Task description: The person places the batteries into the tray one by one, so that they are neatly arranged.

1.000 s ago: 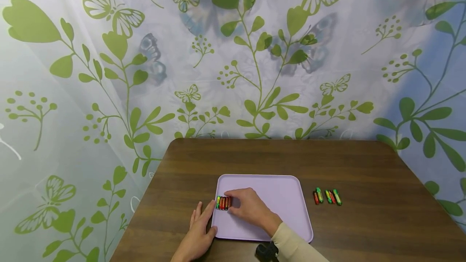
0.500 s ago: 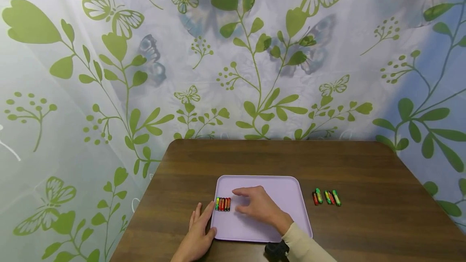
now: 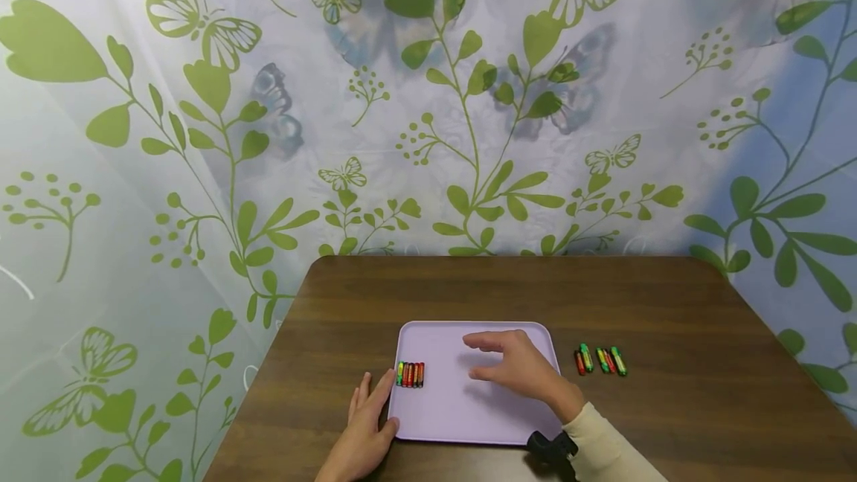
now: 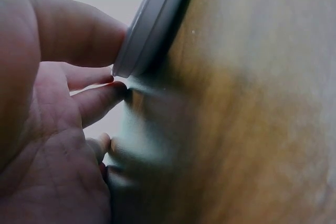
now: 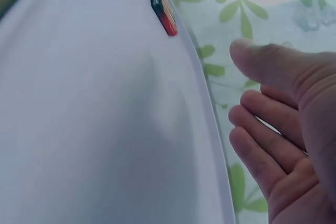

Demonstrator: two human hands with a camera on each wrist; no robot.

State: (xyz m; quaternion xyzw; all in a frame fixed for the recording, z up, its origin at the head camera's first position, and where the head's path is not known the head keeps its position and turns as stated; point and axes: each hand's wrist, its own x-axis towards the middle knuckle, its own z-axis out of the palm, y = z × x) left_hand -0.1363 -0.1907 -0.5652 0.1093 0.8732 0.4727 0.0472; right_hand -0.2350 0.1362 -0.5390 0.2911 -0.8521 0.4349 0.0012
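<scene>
Side by side near the left edge of the lilac tray [image 3: 469, 422] lies a row of several small red and green batteries [image 3: 411, 375]. My left hand [image 3: 364, 422] rests at the tray's left side, its thumb on the rim and its fingers extended along the edge. In the left wrist view the thumb [image 4: 84, 32] meets the tray's rim [image 4: 152, 24]. My right hand [image 3: 518, 367] hovers over the right half of the tray, thumb and fingers apart, holding nothing. The right wrist view shows its palm side [image 5: 294, 129] with the batteries [image 5: 164, 10] beyond.
To the right of the tray, several more red and green batteries lie in two small groups, a left group [image 3: 584, 359] and a right group [image 3: 612, 361], on the brown wooden table [image 3: 669, 407]. A leaf-patterned curtain [image 3: 428, 169] hangs behind the table.
My right hand has drawn back from the battery row and moved right across the tray, its fingers spreading. The row stays in place, and my left hand has not moved.
</scene>
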